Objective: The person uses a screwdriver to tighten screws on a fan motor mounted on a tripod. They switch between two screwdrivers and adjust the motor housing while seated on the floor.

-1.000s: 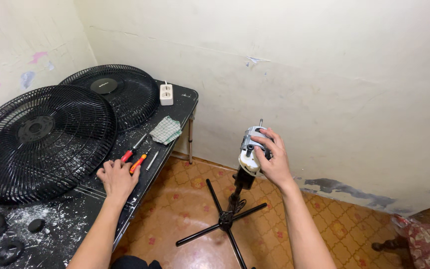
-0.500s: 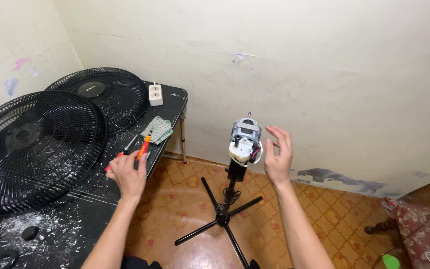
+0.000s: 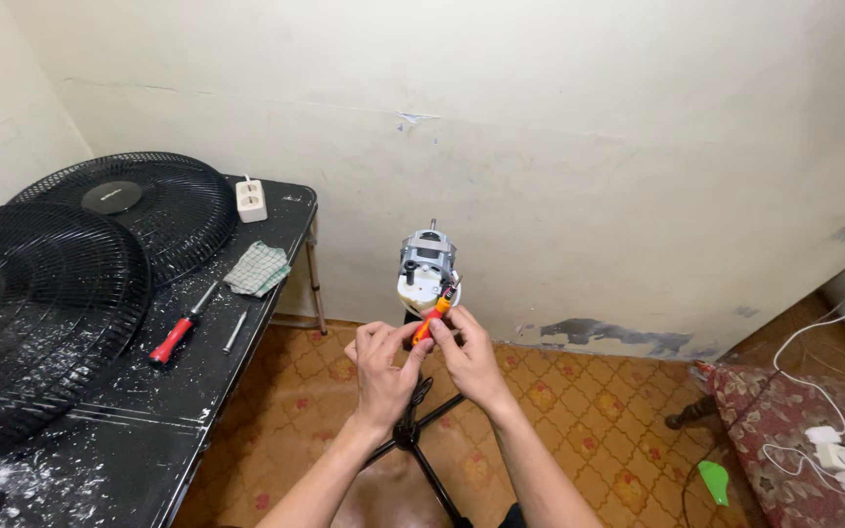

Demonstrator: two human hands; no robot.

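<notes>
On my left I see a black table (image 3: 198,391), speckled white, bearing two black fan grilles (image 3: 41,313), the far one (image 3: 139,210) partly behind the near. A white socket strip (image 3: 250,199) sits at its far edge, a checked cloth (image 3: 258,269) nearer, then a red-handled screwdriver (image 3: 180,330) beside a metal rod (image 3: 235,330). Far right, white cables (image 3: 833,445) lie on a patterned cushion (image 3: 784,420).

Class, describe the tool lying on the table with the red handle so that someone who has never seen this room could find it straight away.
Start at the black table against the wall on the left, which bears two black fan grilles. Beside the nearer grille's rim, below a folded checked cloth, lies the red-handled screwdriver. Its thick red grip sets it apart from the thin bare metal rod lying just to its right.
</notes>
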